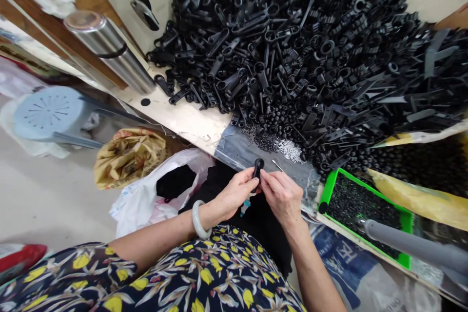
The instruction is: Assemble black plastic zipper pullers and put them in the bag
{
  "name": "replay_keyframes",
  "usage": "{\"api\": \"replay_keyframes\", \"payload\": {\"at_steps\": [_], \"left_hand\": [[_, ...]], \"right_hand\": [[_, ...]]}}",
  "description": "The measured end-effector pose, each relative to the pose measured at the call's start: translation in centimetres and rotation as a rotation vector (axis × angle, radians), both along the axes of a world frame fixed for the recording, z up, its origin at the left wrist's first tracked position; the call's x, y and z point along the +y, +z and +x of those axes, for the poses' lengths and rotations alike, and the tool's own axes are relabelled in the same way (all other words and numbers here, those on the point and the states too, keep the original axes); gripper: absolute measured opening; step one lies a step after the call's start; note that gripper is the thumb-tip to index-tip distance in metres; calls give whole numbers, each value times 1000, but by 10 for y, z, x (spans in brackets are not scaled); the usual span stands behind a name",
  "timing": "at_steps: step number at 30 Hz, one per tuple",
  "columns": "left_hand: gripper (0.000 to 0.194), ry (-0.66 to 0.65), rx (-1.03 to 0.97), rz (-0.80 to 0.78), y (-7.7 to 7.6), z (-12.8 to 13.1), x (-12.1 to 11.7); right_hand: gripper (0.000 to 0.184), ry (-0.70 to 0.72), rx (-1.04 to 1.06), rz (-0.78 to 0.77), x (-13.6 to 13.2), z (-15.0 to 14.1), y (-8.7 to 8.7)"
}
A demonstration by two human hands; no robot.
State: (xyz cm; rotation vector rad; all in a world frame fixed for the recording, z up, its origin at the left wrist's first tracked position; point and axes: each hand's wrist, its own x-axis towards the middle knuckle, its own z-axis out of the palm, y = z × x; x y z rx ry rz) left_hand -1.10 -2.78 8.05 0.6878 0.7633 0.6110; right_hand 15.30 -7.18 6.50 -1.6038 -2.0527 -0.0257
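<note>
Close to the table's front edge, my left hand (234,192) grips a small black plastic part (259,163) with a rounded top end. My right hand (283,195) is pinched against the part's right side; whether a smaller piece sits between those fingertips is hidden. Just beyond my right fingers lies a thin metal pin-like tool (277,165) on a grey mat (237,146). Small heaps of silvery pins (289,150) and tiny dark pieces (266,141) rest on that mat.
A big pile of black plastic parts (256,34) covers the table's back. On the right stands a green tray (331,187) of small black pieces, with a grey tube (409,241) across it. A steel flask (127,66) stands left; a blue stool (47,112) is on the floor.
</note>
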Motion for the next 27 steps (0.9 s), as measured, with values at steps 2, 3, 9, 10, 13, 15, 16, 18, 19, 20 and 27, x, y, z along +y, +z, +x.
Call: {"api": "replay_keyframes", "payload": {"at_steps": [2,3,9,10,13,15,16,18,19,20,27], "left_hand": [[29,-2,-4,7,-1,0,0],[29,-1,0,13,-2,0,0],[28,1,21,21,-7,0,-2],[28,1,20,22,-7,0,-2],[23,2,33,39,-4,0,-1],[20,2,46,48,-1,0,0],[18,0,51,49,0,0,0],[16,-11,59,45,1,-1,1],[16,-17,63,42,1,-2,1],[15,-23,65,38,1,-2,2],[18,-41,86,44,-3,-3,4]], "right_hand": [[14,-9,-18,1,1,0,0],[14,-12,-23,0,1,1,0],[18,-25,-15,-14,2,1,1],[18,-28,-19,-16,2,1,2],[18,-36,-11,-27,3,-1,3],[18,-40,10,-38,3,-2,4],[18,-42,21,-44,4,-2,4],[18,-39,42,-54,5,-2,4],[17,-33,50,-59,5,-2,5],[17,-26,56,-65,6,-1,5],[20,-21,12,-91,8,-1,5]]}}
